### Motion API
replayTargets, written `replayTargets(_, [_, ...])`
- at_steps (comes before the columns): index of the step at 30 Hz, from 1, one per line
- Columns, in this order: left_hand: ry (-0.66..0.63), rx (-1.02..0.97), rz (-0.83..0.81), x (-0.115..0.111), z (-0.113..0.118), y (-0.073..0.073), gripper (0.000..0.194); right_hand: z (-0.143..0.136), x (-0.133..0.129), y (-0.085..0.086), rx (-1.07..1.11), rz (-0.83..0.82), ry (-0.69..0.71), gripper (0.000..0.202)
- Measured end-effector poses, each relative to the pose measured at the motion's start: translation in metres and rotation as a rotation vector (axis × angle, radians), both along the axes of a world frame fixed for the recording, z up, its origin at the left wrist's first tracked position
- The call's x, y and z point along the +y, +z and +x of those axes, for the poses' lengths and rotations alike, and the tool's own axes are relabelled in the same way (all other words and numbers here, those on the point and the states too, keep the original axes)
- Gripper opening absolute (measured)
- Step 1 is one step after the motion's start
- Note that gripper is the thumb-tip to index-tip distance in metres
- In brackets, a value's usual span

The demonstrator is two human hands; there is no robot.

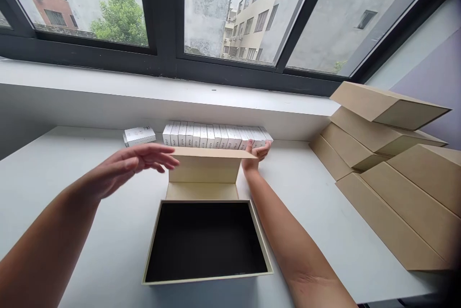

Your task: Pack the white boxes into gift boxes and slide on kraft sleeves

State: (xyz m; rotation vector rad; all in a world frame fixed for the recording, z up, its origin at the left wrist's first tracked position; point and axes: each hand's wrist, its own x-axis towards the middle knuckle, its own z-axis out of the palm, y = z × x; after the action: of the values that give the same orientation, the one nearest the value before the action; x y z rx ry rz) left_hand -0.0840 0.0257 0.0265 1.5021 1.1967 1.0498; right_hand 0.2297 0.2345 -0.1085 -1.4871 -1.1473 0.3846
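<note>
An open tan cardboard box sits in front of me, its inside lined in black and its hinged lid raised at the far side. My left hand hovers by the lid's left corner with fingers stretched out and nothing in them. Past the lid's right corner is my right hand, thumb and fingers apart, partly hidden by the lid. It is near the right end of a row of small white boxes; whether it touches them or the lid I cannot tell.
Two or so white boxes lie apart, left of the row. Several tan boxes are stacked along the right side of the white table. Behind the table runs a white window ledge below dark-framed windows.
</note>
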Motion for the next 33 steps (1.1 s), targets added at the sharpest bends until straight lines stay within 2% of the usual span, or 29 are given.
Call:
replayTargets(2, [0.207, 0.087, 0.057, 0.022, -0.028, -0.015, 0.061, -0.001, -0.001, 0.001, 0.011, -0.012, -0.034, 0.069])
replayTargets(4, [0.510, 0.253, 0.096, 0.043, -0.056, -0.038, 0.059, -0.002, -0.001, 0.001, 0.024, -0.037, -0.048, 0.068])
replayTargets(5, [0.684, 0.374, 0.090, 0.051, -0.067, -0.052, 0.064, -0.002, 0.000, 0.000, 0.030, -0.050, -0.047, 0.068])
replayTargets(7, [0.873, 0.484, 0.072, 0.063, -0.083, -0.078, 0.090, -0.003, 0.001, -0.001, 0.042, -0.075, -0.040, 0.067])
replayTargets(8, [0.911, 0.535, 0.057, 0.066, -0.087, -0.089, 0.102, -0.003, 0.002, -0.002, 0.050, -0.087, -0.036, 0.068])
replayTargets(10, [0.889, 0.648, 0.037, 0.073, -0.092, -0.104, 0.118, -0.002, 0.005, -0.004, 0.068, -0.111, -0.032, 0.069])
replayTargets(12, [0.821, 0.782, 0.053, 0.083, -0.096, -0.108, 0.120, -0.001, 0.007, -0.006, 0.082, -0.129, -0.032, 0.069])
replayTargets(14, [0.747, 0.881, 0.094, 0.098, -0.101, -0.102, 0.117, -0.001, 0.009, -0.008, 0.085, -0.141, -0.032, 0.068])
replayTargets(16, [0.658, 0.972, 0.095, 0.117, -0.108, -0.089, 0.114, 0.000, 0.012, -0.009, 0.080, -0.147, -0.028, 0.066])
replayTargets(19, [0.499, 1.096, -0.027, 0.144, -0.120, -0.071, 0.107, 0.000, 0.015, -0.010, 0.075, -0.156, -0.027, 0.066])
replayTargets(22, [0.436, 1.111, -0.205, 0.156, -0.133, -0.060, 0.093, 0.001, 0.018, -0.012, 0.079, -0.167, -0.032, 0.067])
replayTargets(24, [0.442, 1.078, -0.298, 0.157, -0.142, -0.058, 0.086, 0.001, 0.019, -0.013, 0.078, -0.170, -0.031, 0.067])
replayTargets(27, [0.455, 1.070, -0.355, 0.151, -0.156, -0.056, 0.079, 0.001, 0.020, -0.013, 0.070, -0.170, -0.028, 0.066])
replayTargets(29, [0.435, 1.080, -0.392, 0.145, -0.162, -0.050, 0.075, 0.001, 0.020, -0.014, 0.065, -0.169, -0.027, 0.065])
replayTargets(31, [0.401, 1.075, -0.434, 0.137, -0.162, -0.036, 0.072, 0.001, 0.020, -0.014, 0.062, -0.168, -0.026, 0.064])
replayTargets(33, [0.385, 1.068, -0.430, 0.124, -0.150, -0.012, 0.072, 0.001, 0.020, -0.014, 0.062, -0.165, -0.022, 0.064])
